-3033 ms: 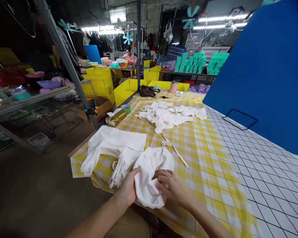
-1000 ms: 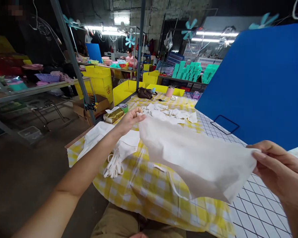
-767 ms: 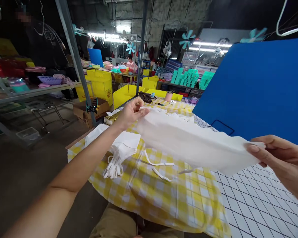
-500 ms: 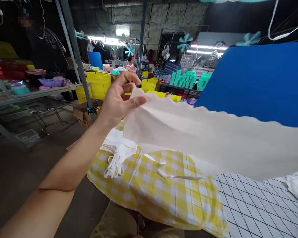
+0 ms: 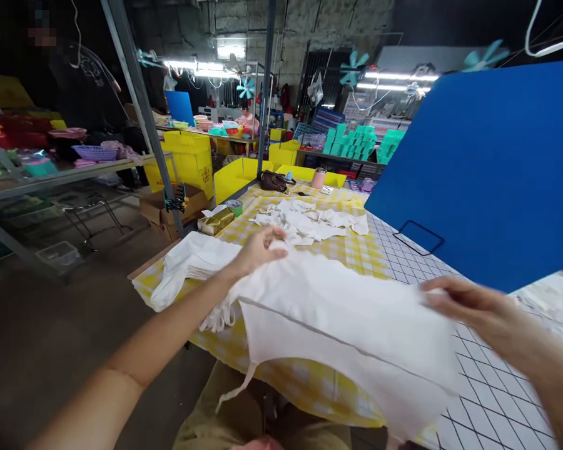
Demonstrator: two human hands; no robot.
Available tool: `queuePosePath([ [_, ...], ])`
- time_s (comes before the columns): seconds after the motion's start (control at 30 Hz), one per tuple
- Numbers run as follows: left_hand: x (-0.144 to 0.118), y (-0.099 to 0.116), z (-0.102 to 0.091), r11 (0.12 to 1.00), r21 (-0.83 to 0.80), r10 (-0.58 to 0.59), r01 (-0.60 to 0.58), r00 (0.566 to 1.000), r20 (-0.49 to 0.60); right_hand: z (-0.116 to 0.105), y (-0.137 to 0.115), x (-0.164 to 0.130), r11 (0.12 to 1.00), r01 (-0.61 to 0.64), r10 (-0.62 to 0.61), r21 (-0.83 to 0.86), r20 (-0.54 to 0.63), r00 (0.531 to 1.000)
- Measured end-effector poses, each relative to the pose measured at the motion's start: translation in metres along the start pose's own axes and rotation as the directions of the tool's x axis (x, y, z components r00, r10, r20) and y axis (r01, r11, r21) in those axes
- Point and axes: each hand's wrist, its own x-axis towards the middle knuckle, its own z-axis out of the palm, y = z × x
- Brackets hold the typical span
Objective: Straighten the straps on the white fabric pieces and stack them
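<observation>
Far left: shelf rack with baskets, well apart from the work.

Left, near edge of table: folded white stack lying on yellow check cloth, straps hanging over the edge. Risk: a sweep of the forearm could drag the stack off the edge.

Left hand: fingers pinching the far-left corner of the white cloth bag, thumb on top. Grip small, at the very corner; a slip here would let that side collapse and wrinkle.

Centre: bag stretched between both hands, near part draped past the table edge over the lap, loose strap dangling below. Risk: strap snagging on the table edge, or getting trapped under the bag if laid flat as is.

Centre far: loose pile of white pieces; beyond it a gold packet. Apart from the bag for now.

Right hand: blurred; fingers closed on the right edge of the bag, exact pinch not clear. Uneven pull between hands likely to skew the seam.

Right: blue board standing on the white grid surface.
</observation>
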Motion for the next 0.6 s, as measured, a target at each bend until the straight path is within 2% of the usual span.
queuePosePath([
  [0.03,-0.007,-0.027,0.019,0.990,0.103,-0.103,0.098,0.994,0.046,0.023,0.016,0.000,0.996,-0.083,0.079,0.020,0.131,0.988],
  [0.07,-0.014,-0.050,0.037,0.954,0.231,-0.218,0.191,0.971,0.097,0.045,0.032,0.001,0.988,-0.152,0.149,-0.001,0.184,0.971],
  [0.1,-0.021,-0.069,0.052,0.905,0.352,-0.299,0.237,0.945,0.133,0.066,0.049,0.001,0.976,-0.214,0.219,-0.049,0.160,0.962],
  [0.17,-0.032,-0.094,0.074,0.875,0.409,-0.343,0.258,0.927,0.150,0.097,0.079,0.000,0.926,-0.345,0.356,-0.153,0.053,0.933],
  [0.2,-0.034,-0.100,0.080,0.871,0.419,-0.346,0.257,0.926,0.150,0.107,0.091,0.000,0.913,-0.370,0.379,-0.172,0.020,0.925],
  [0.3,-0.032,-0.105,0.082,0.875,0.413,-0.340,0.254,0.929,0.149,0.117,0.109,0.000,0.889,-0.406,0.403,-0.210,-0.060,0.913],
  [0.43,-0.015,-0.103,0.074,0.906,0.328,-0.316,0.269,0.944,0.098,0.116,0.108,0.005,0.873,-0.420,0.383,-0.248,-0.184,0.905],
  [0.53,0.000,-0.105,0.077,0.895,0.336,-0.313,0.293,0.950,0.005,0.122,0.107,0.012,0.891,-0.341,0.246,-0.300,-0.313,0.917],
  [0.6,0.007,-0.109,0.084,0.868,0.397,-0.316,0.298,0.949,-0.021,0.128,0.112,0.018,0.887,-0.262,0.127,-0.380,-0.345,0.930],
])
